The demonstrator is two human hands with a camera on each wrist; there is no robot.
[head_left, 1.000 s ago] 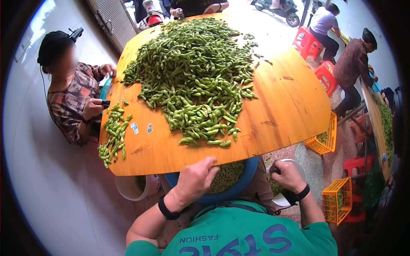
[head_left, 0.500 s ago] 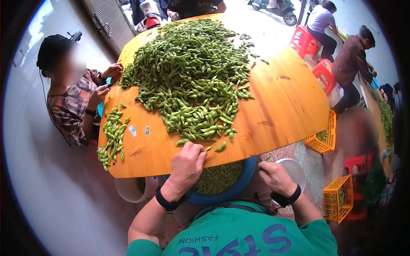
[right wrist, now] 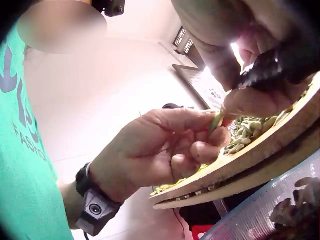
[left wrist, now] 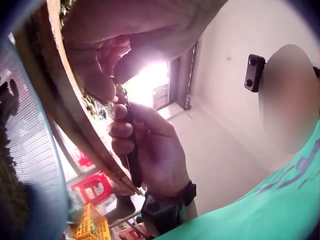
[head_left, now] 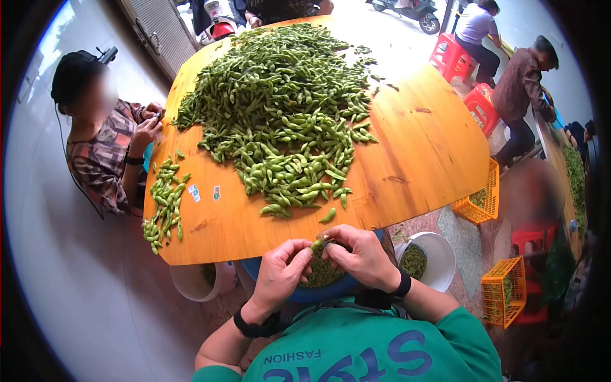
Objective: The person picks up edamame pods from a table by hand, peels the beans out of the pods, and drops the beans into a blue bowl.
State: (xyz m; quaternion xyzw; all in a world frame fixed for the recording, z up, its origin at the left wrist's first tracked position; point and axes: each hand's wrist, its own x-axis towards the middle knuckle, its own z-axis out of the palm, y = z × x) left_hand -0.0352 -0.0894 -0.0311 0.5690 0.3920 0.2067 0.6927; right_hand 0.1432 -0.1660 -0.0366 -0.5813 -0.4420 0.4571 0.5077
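Over the blue basin, both hands meet at the table's near edge. My left hand pinches a green pod between thumb and fingertips; the pod also shows in the right wrist view. My right hand touches the pod's other end. Its curled fingers hold a slim dark tool, whose tip is hidden between the fingers. A large heap of pods covers the middle of the wooden table, with one loose pod near the edge.
A white bucket stands right of the basin, another to its left. Orange crates are on the floor at right. A person sits at the table's left beside a small pod pile.
My left hand has drawn back from the heap's near edge, bringing a pod over the basin. My right hand has moved left from beside the white bucket to meet it.
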